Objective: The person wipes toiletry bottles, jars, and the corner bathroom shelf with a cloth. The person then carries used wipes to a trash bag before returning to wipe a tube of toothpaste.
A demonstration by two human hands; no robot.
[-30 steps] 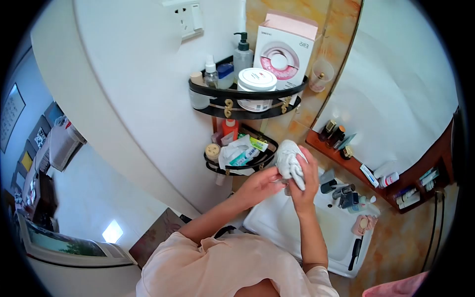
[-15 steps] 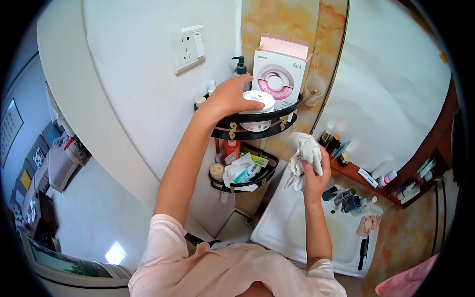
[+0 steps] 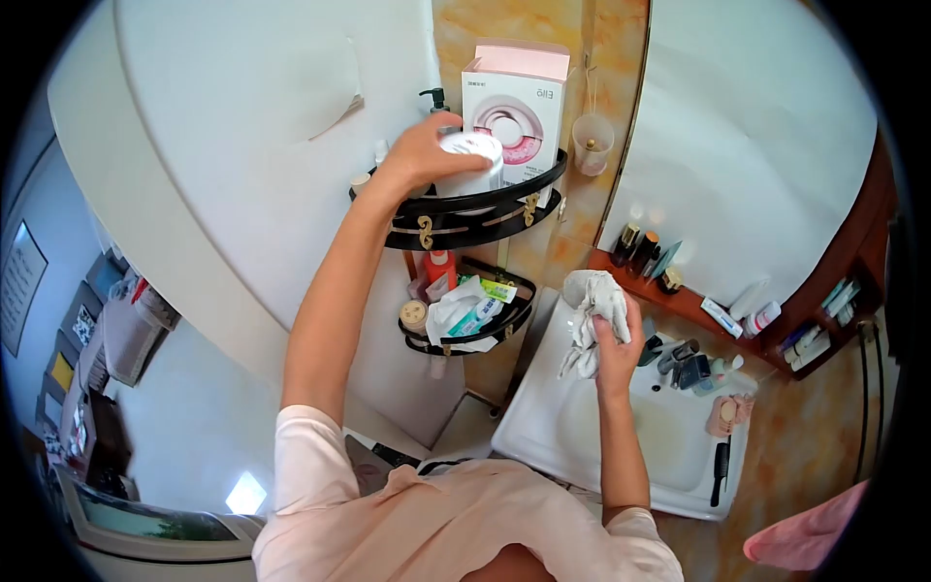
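Note:
My left hand [image 3: 420,157] is closed around a round white tub [image 3: 477,178] with a white lid, at the upper black corner shelf [image 3: 456,231]. The tub appears raised a little within the shelf's rail. Right behind it stands a white and pink box [image 3: 531,112] with its top flap up. A dark green pump bottle [image 3: 437,101] is partly hidden behind my left hand. Over the back of the sink, my right hand [image 3: 619,341] grips a crumpled white cloth [image 3: 588,303].
The lower corner shelf [image 3: 465,347] holds a red bottle [image 3: 440,270], tissues and packets. Several bottles and a black comb [image 3: 720,473] lie along the right of the white sink [image 3: 543,427]. A red-brown ledge [image 3: 693,306] with cosmetics runs below the mirror. A cup [image 3: 593,144] hangs on the wall.
The white tub has come up from its spot on the upper shelf in my left hand. My right hand keeps hold of the cloth. The whole view has shifted slightly.

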